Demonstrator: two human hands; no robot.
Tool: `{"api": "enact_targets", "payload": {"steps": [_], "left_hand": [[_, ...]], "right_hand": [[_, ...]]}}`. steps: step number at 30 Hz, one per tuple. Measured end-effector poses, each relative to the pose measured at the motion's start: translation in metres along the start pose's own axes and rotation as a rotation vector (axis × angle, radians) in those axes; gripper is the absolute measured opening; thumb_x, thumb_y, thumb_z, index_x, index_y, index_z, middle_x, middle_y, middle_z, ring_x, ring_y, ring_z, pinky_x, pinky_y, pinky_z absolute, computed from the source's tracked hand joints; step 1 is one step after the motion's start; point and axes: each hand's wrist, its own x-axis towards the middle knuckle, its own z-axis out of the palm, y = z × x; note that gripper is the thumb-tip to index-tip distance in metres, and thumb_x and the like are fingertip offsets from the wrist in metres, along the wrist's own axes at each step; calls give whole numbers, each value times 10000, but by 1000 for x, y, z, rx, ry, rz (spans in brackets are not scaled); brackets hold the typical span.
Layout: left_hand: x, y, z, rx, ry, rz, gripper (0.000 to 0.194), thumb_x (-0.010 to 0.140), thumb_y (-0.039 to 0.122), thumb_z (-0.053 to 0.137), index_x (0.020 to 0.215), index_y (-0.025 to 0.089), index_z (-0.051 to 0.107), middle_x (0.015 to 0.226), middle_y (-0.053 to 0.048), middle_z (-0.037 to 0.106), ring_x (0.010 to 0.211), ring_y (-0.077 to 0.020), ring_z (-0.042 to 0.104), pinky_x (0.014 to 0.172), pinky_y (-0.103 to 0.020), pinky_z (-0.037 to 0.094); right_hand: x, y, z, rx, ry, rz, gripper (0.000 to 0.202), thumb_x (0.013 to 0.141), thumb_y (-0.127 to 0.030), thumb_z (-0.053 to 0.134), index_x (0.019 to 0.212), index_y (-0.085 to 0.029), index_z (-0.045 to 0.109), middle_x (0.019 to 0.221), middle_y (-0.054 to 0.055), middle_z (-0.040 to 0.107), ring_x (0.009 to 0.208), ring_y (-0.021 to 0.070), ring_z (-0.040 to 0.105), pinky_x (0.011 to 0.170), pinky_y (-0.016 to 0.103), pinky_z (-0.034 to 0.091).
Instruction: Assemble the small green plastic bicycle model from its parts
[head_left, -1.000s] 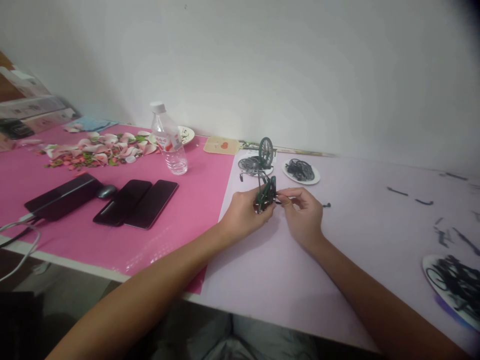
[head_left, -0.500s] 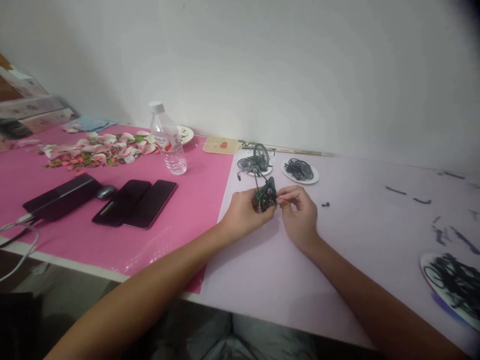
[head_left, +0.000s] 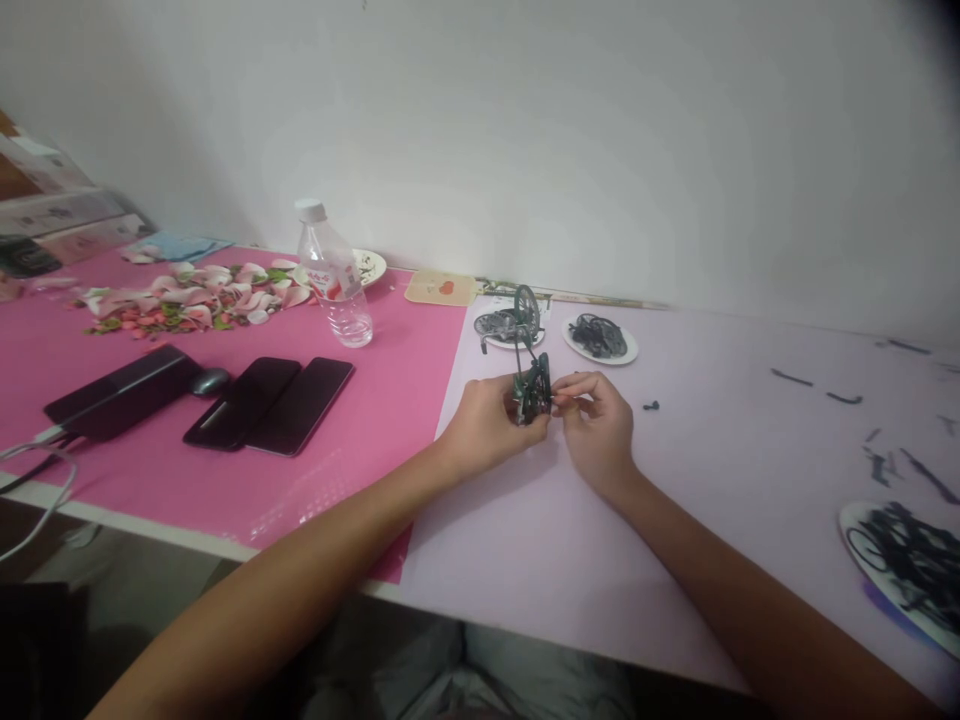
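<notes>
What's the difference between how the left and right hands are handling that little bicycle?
The left hand wraps around the lower part of the model bicycle, while the right hand meets it only with bunched thumb and fingertips. The left hand is at the bicycle's left, the right hand at its right. Whether the right fingertips pinch a small part is too small to tell. Both are bare.

bare L forearm [head_left: 322, 560], bare R forearm [head_left: 697, 565], bare fingers [head_left: 591, 383], greyish trousers [head_left: 525, 660] w/ creases
</notes>
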Motion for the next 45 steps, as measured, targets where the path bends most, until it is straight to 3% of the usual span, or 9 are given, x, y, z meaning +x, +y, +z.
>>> {"api": "enact_targets", "payload": {"steps": [8,20,29,35,39,45], "left_hand": [[1,0,-1,12,-17,15,112,803,229,698,879,150,679,713,-5,654,624,-117,574,576,-208,453],[-3,1,3,168,56,129,194,817,175,676,1011,181,687,734,12,671,603,-109,553,623,-220,454],[-3,1,3,258,223,63,143,857,220,676,987,180,723,749,-17,720,646,-148,623,621,-239,444],[-2,1,1,242,238,21,160,859,239,702,1004,187,746,795,-27,753,691,-173,667,637,-251,462],[-2,3,0,238,245,15,184,865,256,711,1035,195,746,816,-30,761,692,-175,668,647,-256,473],[0,-1,-2,249,279,13,238,879,296,718,1096,199,733,813,-29,757,678,-170,658,637,-254,466]], "right_hand": [[0,1,0,-51,14,0,148,945,-299,670,831,-224,612,949,54,703,810,187,681,714,342,585],[0,0,5,74,20,169,209,896,-361,718,787,-215,616,895,57,690,794,202,660,607,321,572],[1,-8,3,-129,-23,48,238,928,-426,706,799,-230,667,835,32,712,812,204,676,666,319,565],[3,-9,2,-192,-61,13,244,949,-419,680,787,-235,673,807,22,694,789,195,658,669,322,550],[5,-14,-2,-205,-61,-3,166,959,-387,653,890,-240,686,884,31,716,829,201,679,674,321,559],[8,-18,-3,-277,-51,-81,95,928,-333,678,893,-248,699,902,26,729,741,183,660,648,322,558]]}}
